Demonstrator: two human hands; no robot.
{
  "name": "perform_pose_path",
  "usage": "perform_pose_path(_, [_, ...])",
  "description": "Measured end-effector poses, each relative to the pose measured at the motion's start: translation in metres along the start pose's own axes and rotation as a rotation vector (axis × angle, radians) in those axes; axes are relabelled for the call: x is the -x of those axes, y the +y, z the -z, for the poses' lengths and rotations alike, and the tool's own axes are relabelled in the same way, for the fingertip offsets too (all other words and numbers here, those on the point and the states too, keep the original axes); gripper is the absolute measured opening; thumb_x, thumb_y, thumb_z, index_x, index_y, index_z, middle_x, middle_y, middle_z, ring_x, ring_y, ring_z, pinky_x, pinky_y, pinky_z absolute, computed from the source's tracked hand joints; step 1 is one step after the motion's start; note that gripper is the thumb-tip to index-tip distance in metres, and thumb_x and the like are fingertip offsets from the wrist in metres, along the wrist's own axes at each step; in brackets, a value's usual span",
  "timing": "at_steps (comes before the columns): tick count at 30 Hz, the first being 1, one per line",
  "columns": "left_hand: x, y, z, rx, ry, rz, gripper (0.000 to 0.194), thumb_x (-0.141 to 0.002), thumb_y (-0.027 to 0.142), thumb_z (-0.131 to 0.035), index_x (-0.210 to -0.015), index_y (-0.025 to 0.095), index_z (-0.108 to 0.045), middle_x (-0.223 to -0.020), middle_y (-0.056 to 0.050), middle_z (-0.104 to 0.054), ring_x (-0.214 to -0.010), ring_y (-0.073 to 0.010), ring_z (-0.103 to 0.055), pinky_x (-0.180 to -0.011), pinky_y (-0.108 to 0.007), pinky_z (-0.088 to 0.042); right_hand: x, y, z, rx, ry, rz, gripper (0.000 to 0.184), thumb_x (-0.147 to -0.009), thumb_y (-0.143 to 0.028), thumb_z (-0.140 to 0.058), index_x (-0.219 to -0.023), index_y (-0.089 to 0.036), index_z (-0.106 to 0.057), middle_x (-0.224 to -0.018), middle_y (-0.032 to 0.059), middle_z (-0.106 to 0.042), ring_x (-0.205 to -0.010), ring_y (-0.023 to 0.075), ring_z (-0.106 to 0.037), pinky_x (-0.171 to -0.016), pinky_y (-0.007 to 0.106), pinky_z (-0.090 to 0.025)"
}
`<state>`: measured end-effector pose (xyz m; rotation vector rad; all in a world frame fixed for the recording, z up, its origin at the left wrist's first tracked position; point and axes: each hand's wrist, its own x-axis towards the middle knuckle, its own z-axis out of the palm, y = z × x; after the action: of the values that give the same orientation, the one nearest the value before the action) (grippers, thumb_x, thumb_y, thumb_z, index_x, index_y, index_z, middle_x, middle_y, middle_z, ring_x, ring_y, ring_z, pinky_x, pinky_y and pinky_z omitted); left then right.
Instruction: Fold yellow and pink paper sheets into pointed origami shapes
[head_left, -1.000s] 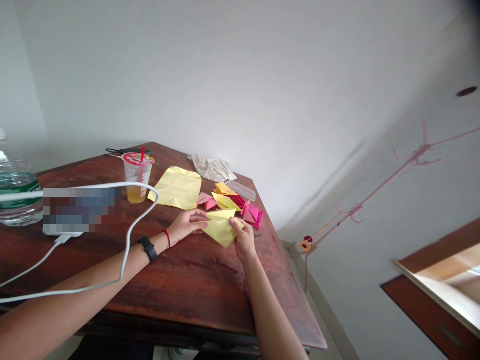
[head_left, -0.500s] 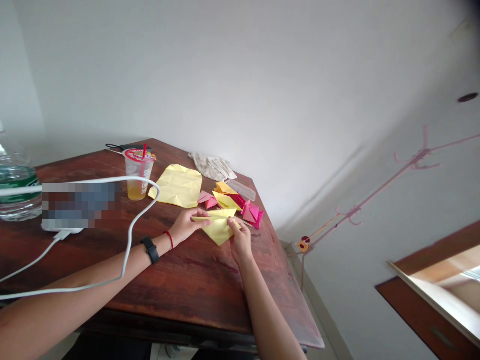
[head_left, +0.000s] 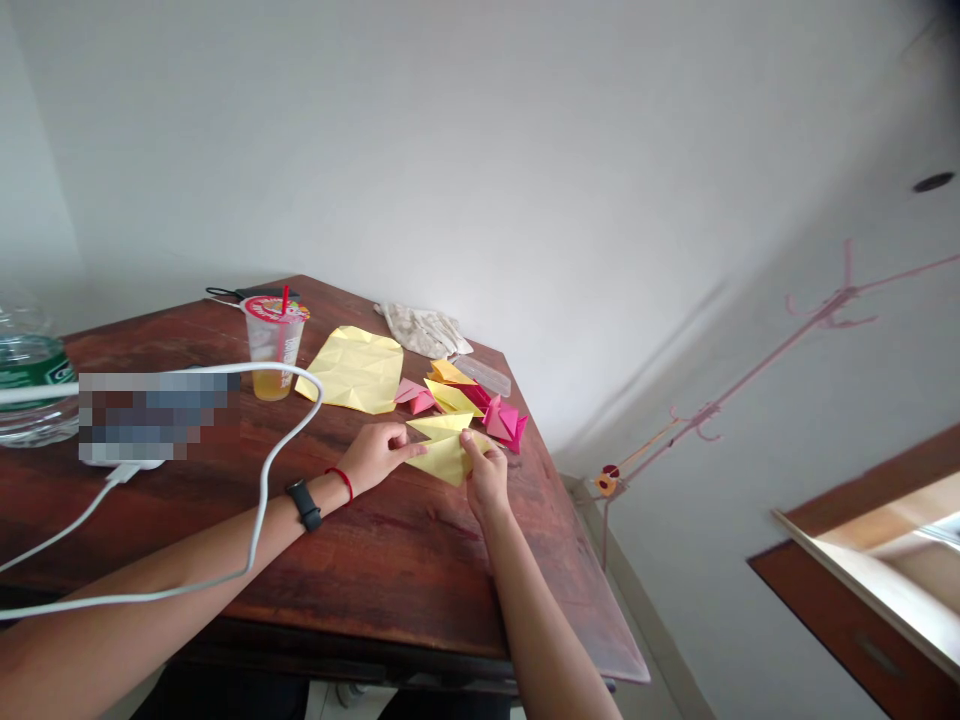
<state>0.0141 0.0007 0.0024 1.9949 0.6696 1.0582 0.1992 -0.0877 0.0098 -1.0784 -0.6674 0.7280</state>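
Observation:
A partly folded yellow paper [head_left: 444,450] lies on the dark wooden table [head_left: 360,560]. My left hand [head_left: 381,452], with a black band and a red string at the wrist, pinches its left edge, fingers closed on the paper. My right hand [head_left: 486,478] pinches its right corner from below. Just beyond lie several folded pink and yellow paper pieces [head_left: 480,408].
A flat creased yellow sheet [head_left: 352,370] lies behind the hands. A plastic cup with orange drink and a red straw [head_left: 274,348] stands left of it. A white cable [head_left: 262,480] loops over my left arm. A water bottle [head_left: 30,375] stands far left; a cloth [head_left: 424,332] lies at the back.
Both hands stayed on the yellow paper and shifted slightly; the paper's folded flap has turned a little between them. The view rocked slightly.

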Motion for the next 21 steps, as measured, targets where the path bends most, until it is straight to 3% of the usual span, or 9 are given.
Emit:
perform_pose_path(3, [0.0005,0.0018,0.0005,0.027,-0.067,-0.005,0.038,-0.086,0.054,-0.067,-0.078,0.018,-0.074,-0.081,-0.004,-0.077,-0.071,-0.0188,-0.066,-0.066,-0.026,-0.045,-0.0016,-0.0035,0.0028,-0.009,0.036,0.004,0.031,-0.065,-0.039,-0.088,-0.084,-0.017,-0.078,-0.080,0.0036,-0.077,-0.066,0.0185,-0.068,-0.066,0.031,-0.055])
perform_pose_path(6, [0.0020,0.0048,0.0000,0.031,-0.125,-0.007,0.037,-0.086,0.053,-0.067,-0.092,0.019,-0.079,-0.096,-0.005,-0.079,-0.079,-0.0205,-0.070,-0.070,-0.025,-0.047,-0.0032,-0.0051,0.0056,-0.011,0.055,0.001,0.031,-0.065,-0.038,-0.088,-0.084,-0.016,-0.078,-0.079,0.0037,-0.077,-0.065,0.0185,-0.068,-0.066,0.031,-0.055])
perform_pose_path(11, [0.0015,0.0044,0.0003,-0.044,-0.115,0.023,0.042,-0.085,0.055,-0.068,-0.064,0.019,-0.071,-0.058,0.000,-0.065,-0.058,-0.0162,-0.057,-0.056,-0.025,-0.034,-0.0021,-0.0040,0.0024,0.034,0.051,0.012,0.034,-0.063,-0.038,-0.089,-0.084,-0.015,-0.078,-0.077,0.0041,-0.077,-0.065,0.0180,-0.067,-0.066,0.031,-0.055])
perform_pose_path(14, [0.0003,0.0043,0.0009,-0.066,-0.076,0.051,0.047,-0.082,0.057,-0.071,-0.056,0.019,-0.062,-0.049,0.002,-0.056,-0.051,-0.0139,-0.050,-0.052,-0.025,-0.028,-0.0008,-0.0034,-0.0003,0.042,0.056,0.015,0.035,-0.063,-0.038,-0.088,-0.085,-0.014,-0.078,-0.079,0.0049,-0.077,-0.065,0.0174,-0.067,-0.065,0.030,-0.055])
perform_pose_path(21, [0.0021,0.0090,-0.0013,0.007,-0.023,0.137,0.046,-0.083,0.057,-0.071,-0.057,0.020,-0.061,-0.044,0.002,-0.060,-0.044,-0.0146,-0.058,-0.054,-0.023,-0.041,-0.0009,-0.0025,-0.0006,0.021,0.077,0.014,0.032,-0.063,-0.036,-0.088,-0.084,-0.013,-0.078,-0.080,0.0058,-0.077,-0.067,0.0183,-0.068,-0.065,0.030,-0.056])
